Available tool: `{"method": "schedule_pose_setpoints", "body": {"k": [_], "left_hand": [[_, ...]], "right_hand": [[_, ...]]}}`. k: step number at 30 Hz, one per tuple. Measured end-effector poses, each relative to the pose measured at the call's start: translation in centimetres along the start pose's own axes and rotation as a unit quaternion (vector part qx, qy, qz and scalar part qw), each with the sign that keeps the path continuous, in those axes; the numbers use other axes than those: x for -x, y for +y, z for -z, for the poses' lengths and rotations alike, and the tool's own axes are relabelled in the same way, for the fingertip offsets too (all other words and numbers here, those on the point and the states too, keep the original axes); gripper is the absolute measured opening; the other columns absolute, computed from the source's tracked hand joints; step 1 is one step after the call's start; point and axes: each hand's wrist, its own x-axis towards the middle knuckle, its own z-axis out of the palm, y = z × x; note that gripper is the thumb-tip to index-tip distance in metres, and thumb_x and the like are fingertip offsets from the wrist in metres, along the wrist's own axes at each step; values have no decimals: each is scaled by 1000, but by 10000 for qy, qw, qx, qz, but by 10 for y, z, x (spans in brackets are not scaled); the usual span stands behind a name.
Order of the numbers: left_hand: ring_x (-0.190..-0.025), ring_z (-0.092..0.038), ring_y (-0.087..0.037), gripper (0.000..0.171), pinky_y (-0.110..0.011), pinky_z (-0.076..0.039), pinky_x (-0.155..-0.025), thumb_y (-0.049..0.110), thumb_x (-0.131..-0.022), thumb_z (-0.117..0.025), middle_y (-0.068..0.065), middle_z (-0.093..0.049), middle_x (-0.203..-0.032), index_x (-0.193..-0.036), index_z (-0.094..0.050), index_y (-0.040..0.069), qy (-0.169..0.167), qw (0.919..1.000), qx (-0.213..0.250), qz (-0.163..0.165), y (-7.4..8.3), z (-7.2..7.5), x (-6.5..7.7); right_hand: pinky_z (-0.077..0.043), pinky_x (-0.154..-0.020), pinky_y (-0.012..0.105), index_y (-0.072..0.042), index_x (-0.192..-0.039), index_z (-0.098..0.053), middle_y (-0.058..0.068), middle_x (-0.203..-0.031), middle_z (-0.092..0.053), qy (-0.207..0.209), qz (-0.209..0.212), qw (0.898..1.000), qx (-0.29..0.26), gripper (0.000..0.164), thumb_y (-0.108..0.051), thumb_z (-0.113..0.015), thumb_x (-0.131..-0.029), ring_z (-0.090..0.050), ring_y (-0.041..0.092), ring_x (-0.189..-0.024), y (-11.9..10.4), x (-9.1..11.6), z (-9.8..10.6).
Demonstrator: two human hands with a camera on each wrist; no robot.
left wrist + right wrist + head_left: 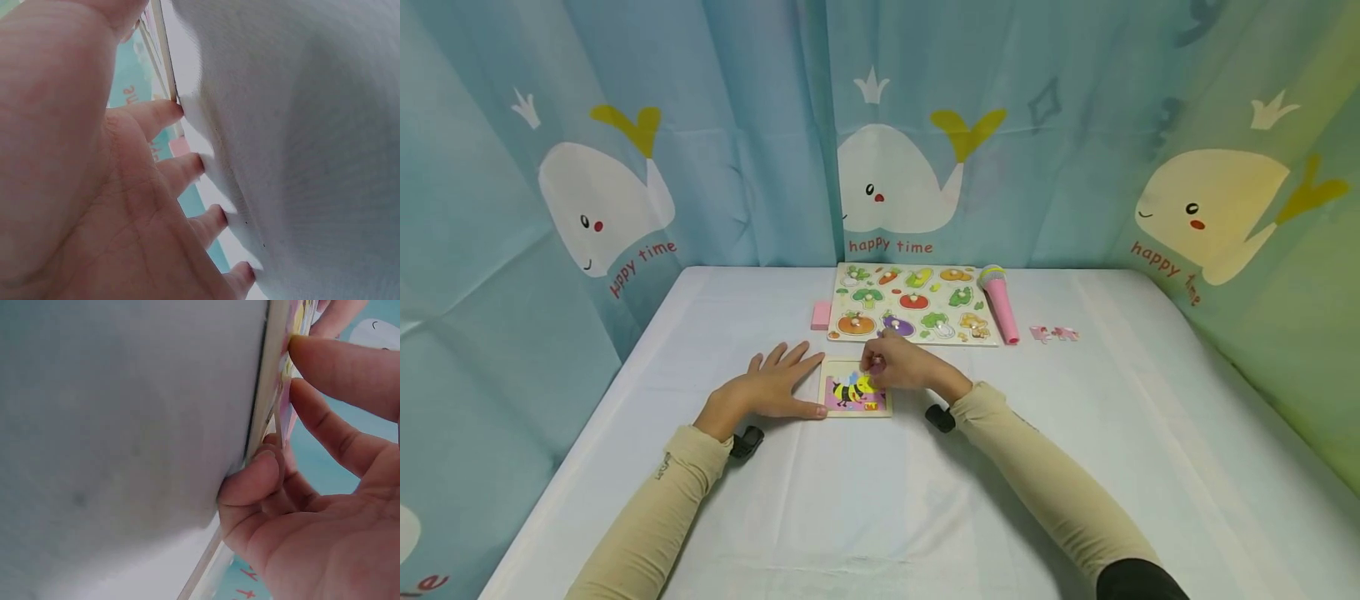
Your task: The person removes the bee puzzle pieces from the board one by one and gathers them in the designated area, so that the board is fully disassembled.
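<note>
A small bee jigsaw puzzle in a pale wooden frame (855,415) lies flat on the table. My left hand (758,390) rests at its left side, fingers spread, with the thumb at the lower left corner and the index finger at the upper left. Over the puzzle's upper right part is my right hand (904,363), fingers curled. In the right wrist view its fingers pinch a thin pink puzzle piece (284,419), which tilts out at the frame's edge. The hand hides that corner in the head view.
Behind the puzzle lies a vegetable peg board (913,283), with a pink block (821,316) at its left. A pink toy microphone (1002,310) lies along its right edge. Farther right are two loose pink puzzle pieces (1064,333). Whale-print curtains (760,167) surround the table.
</note>
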Motion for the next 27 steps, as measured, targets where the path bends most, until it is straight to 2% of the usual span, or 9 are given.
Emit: {"method": "schedule_pose_setpoints", "body": {"k": [5, 11, 16, 21, 23, 27], "left_hand": [[-161, -1, -50, 105, -75, -4, -122, 65, -95, -71, -19, -8, -178, -173, -23, 14, -13, 10000, 21, -42, 0, 0, 0], [-161, 3, -48, 107, -73, 0, -122, 67, -94, -70, -18, -5, -179, -173, -21, 16, -56, 10000, 47, -18, -2, -1, 1], [-161, 3, -48, 107, -73, 0, -122, 69, -94, -70, -17, -6, -179, -173, -22, 17, -42, 10000, 71, 17, -3, -3, -2], [-161, 3, -48, 107, -74, 1, -122, 68, -93, -71, -18, -6, -179, -173, -22, 16, -19, 10000, 54, 22, -3, -4, -1], [-161, 3, -48, 107, -73, 1, -122, 68, -93, -71, -18, -6, -179, -173, -21, 17, -11, 10000, 37, 21, -3, -4, -1], [-161, 3, -48, 107, -74, 0, -122, 68, -93, -71, -18, -7, -179, -173, -22, 16, -4, 10000, 28, 11, -2, -3, 0]], "right_hand": [[-47, -82, 34, 0, -106, -72, 9, -100, -64, 247, 22, 9997, 48, 16, 5, -73, -91, -55, 21, -93, 0, 3, 0], [-50, -84, 36, 3, -117, -69, 9, -104, -66, 523, -360, 9974, -350, 19, 0, -69, -99, -59, 21, -93, 1, 7, 2], [-48, -76, 33, 2, -115, -74, 5, -93, -68, 653, -216, 9962, -531, 15, -2, -67, -102, -57, 16, -83, 5, 7, 1], [-43, -67, 29, 0, -114, -76, 4, -81, -65, 840, -232, 9953, -411, 19, 2, -66, -98, -52, 13, -72, 6, 6, 0], [-43, -67, 29, 0, -114, -77, 5, -80, -65, 939, -298, 9945, -351, 21, 3, -65, -97, -53, 14, -72, 5, 6, 1], [-49, -73, 32, 1, -112, -75, 7, -91, -69, 1178, -424, 9911, -446, 17, 1, -66, -98, -60, 18, -82, 3, 6, 2]]}}
